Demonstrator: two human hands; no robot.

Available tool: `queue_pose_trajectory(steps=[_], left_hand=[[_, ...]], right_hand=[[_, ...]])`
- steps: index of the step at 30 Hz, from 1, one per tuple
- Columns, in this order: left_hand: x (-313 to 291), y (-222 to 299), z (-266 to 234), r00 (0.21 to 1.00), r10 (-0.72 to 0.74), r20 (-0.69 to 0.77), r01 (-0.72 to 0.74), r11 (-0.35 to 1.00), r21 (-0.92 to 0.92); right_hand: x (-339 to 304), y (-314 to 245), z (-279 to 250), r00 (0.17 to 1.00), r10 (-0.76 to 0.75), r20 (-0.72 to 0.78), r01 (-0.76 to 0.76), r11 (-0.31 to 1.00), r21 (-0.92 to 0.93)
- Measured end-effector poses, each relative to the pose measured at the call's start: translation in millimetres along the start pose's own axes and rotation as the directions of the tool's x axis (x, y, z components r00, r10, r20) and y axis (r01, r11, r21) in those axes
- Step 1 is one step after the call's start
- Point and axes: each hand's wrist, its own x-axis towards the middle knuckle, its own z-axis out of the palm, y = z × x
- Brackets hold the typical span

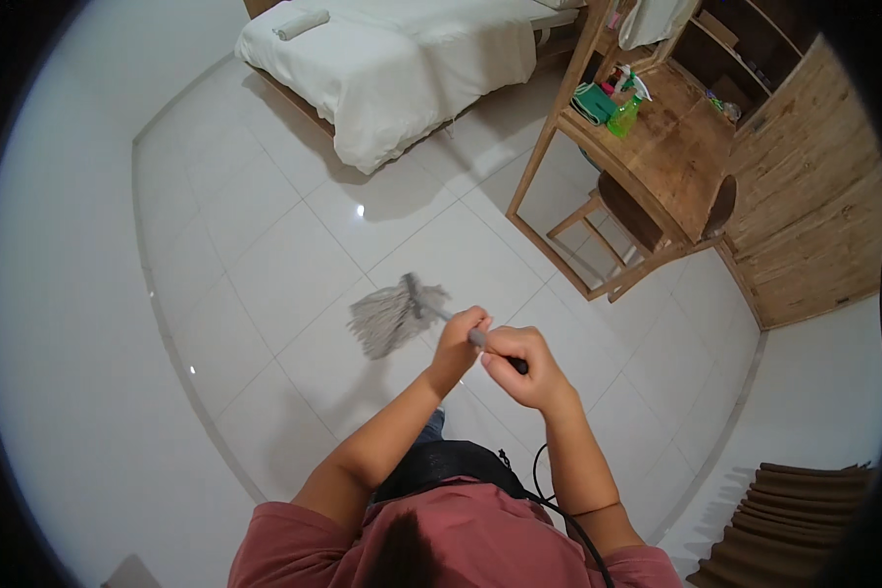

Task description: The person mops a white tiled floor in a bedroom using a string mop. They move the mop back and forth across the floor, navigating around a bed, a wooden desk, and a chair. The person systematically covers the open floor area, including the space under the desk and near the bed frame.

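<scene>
A mop with a grey string head (pixel 387 318) lies spread on the white tiled floor, ahead and a little left of me. Its handle slopes up from the head toward my body. My left hand (pixel 461 338) is wrapped round the handle on the side nearer the mop head. Close beside it, my right hand (pixel 526 365) grips the handle near its black end. A short grey stretch of the handle shows between the two hands.
A bed with a white cover (pixel 363 78) stands at the far side, a rolled towel (pixel 302 24) on it. At the right are a wooden desk (pixel 671 127) holding a green spray bottle (pixel 624 113), a chair (pixel 627 211) and a brown curtain (pixel 789 519). A white wall (pixel 59 245) runs along the left.
</scene>
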Motion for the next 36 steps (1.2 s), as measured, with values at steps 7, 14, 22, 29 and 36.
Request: queue_pose_trajectory(steps=[7, 14, 22, 29, 36], left_hand=[[134, -33, 40, 0.962, -0.032, 0.27, 0.057, 0.995, -0.086], [217, -47, 46, 0.964, 0.019, 0.267, -0.1, 0.951, 0.292], [288, -103, -29, 0.998, -0.054, -0.017, 0.056, 0.923, 0.38], [330, -162, -106, 0.916, 0.035, -0.4, 0.157, 0.885, 0.438], [456, -175, -111, 0.907, -0.058, -0.416, 0.187, 0.942, 0.277]], right_hand=[[63, 52, -64, 0.951, 0.073, -0.302, -0.05, 0.995, 0.085], [132, 99, -124, 0.961, -0.012, -0.278, 0.067, 0.98, 0.19], [244, 172, -128, 0.977, -0.206, -0.048, 0.21, 0.915, 0.344], [354, 222, -92, 0.906, -0.289, 0.309, 0.182, 0.926, 0.332], [476, 247, -158, 0.925, -0.197, 0.326, 0.085, 0.941, 0.327]])
